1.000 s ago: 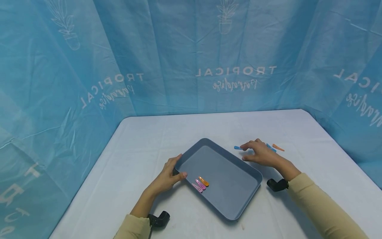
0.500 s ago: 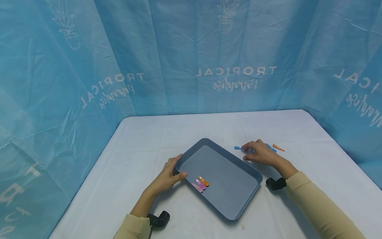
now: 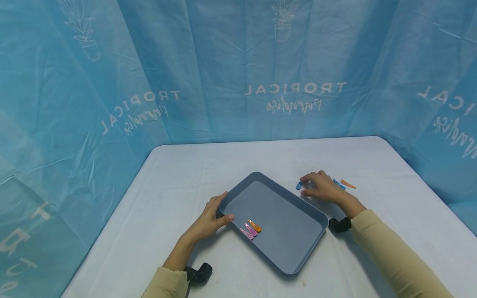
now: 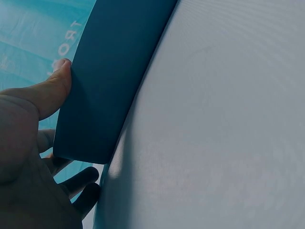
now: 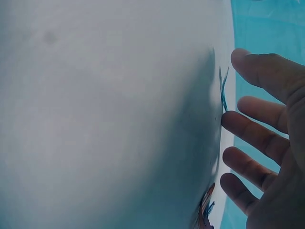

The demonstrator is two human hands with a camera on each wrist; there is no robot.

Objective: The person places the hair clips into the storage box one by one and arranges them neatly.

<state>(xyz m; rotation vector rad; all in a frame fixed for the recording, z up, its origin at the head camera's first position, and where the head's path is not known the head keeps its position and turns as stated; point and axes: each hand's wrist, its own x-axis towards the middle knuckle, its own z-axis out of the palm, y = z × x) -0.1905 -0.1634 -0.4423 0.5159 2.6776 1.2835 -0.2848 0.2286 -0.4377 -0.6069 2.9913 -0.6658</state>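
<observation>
A grey rectangular tray (image 3: 283,219) lies at an angle on the table. My left hand (image 3: 206,221) grips its left corner, thumb on the rim and fingers around the outer side, as the left wrist view also shows. Inside the tray, an orange snap hair clip (image 3: 255,226) and two pink hair clips (image 3: 250,230) lie side by side. Beyond the tray's right side, my right hand (image 3: 322,188) is low over the table, fingers spread and thumb apart. Its fingertips touch or nearly touch a blue hair clip (image 3: 299,186), standing out past them in the right wrist view (image 5: 223,93).
Just right of the right hand lie another blue hair clip (image 3: 339,184) and an orange hair clip (image 3: 348,183), partly seen low in the right wrist view. A white cloth covers the table (image 3: 179,174). Blue printed curtains (image 3: 223,62) hang behind and at the sides.
The blue hair clip by my right fingertips has turned from lying crosswise to pointing toward me. My right hand and forearm have shifted slightly left. The left hand and tray have not moved.
</observation>
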